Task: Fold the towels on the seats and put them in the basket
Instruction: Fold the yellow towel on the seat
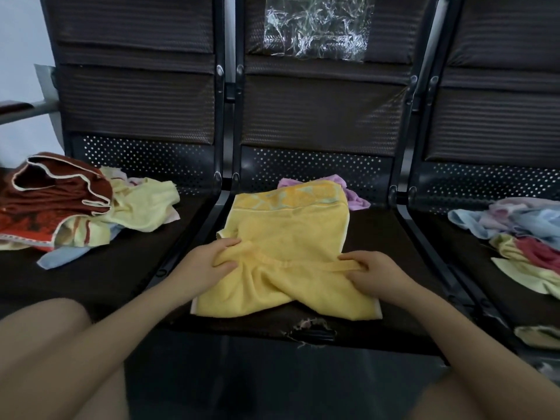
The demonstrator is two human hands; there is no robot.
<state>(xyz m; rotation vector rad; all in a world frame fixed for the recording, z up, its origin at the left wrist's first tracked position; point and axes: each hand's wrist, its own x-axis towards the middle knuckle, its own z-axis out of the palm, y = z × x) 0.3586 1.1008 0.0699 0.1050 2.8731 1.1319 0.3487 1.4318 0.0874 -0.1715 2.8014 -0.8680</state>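
Yellow towel (285, 237) gripped at both sides on the middle seat (378, 231).

A bunched fold is pinched by the left hand (209, 262), the hem band by the right hand (372, 274). A purple towel (354, 195) lies just behind; heaps are seen on both neighbouring seats.

no readable text, no labels, no brands, no numbers anywhere in view
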